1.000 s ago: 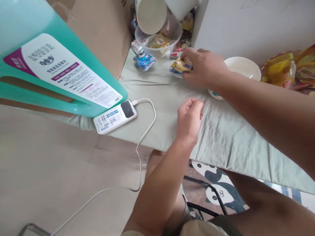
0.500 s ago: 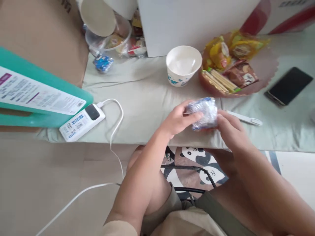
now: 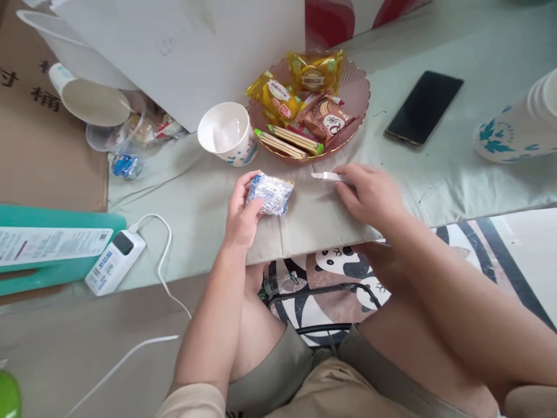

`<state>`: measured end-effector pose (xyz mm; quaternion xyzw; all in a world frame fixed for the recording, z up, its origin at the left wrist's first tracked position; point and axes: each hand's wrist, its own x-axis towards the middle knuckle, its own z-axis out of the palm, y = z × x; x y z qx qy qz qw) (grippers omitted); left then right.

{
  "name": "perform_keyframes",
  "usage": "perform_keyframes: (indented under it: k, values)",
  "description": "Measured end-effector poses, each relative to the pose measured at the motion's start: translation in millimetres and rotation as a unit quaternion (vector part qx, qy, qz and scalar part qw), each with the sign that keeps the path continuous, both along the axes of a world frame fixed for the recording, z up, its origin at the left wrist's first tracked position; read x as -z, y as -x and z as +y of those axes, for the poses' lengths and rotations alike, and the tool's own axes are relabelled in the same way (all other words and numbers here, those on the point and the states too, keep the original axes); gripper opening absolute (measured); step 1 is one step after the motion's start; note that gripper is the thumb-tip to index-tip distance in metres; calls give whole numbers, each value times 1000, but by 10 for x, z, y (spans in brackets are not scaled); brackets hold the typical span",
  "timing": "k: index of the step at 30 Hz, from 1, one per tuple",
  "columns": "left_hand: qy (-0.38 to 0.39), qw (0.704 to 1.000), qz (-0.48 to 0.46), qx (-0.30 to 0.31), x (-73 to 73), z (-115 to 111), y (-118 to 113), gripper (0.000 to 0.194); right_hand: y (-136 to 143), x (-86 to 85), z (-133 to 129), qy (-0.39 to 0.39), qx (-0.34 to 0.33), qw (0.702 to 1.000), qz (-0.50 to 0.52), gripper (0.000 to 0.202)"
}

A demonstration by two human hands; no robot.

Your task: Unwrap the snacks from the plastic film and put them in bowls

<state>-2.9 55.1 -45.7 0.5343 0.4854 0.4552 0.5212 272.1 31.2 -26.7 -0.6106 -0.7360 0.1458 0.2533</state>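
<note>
My left hand (image 3: 243,216) grips a small silver packet with blue edges (image 3: 270,194) above the front part of the cloth-covered table. To the right of it, my right hand (image 3: 369,194) has its fingers round a slim white tool (image 3: 327,176), whose narrow tip points left toward the packet. The packet and the tool are apart. Just behind the packet stands a white paper cup with a blue print (image 3: 225,132). A pink scalloped bowl (image 3: 354,107) beyond both hands holds yellow packets, a brown packet (image 3: 328,121) and wrapped sticks.
A black phone (image 3: 425,107) lies right of the bowl, with stacked paper cups (image 3: 517,130) farther right. At left are a white power bank (image 3: 115,262) with a cable, a green container (image 3: 56,249) and a blue wrapper (image 3: 127,166). A white box (image 3: 174,52) stands behind.
My right hand has left the packet and picked up the white tool from the table. My left hand still holds the packet. The view has turned and shifted to the right.
</note>
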Motion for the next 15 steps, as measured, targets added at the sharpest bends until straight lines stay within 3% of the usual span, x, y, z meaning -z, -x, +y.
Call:
perform_keyframes:
  k: [6, 11, 15]
  values:
    - [-67, 997, 45, 15, 20, -37, -73, 63, 349, -251, -172, 111, -76, 977, 163, 30]
    - [-87, 995, 49, 23, 63, -63, -86, 68, 521, -273, -146, 131, -115, 973, 149, 29]
    - [-106, 994, 8, -30, 8, -19, 124, 64, 489, -266, -109, 156, -118, 976, 98, 29]
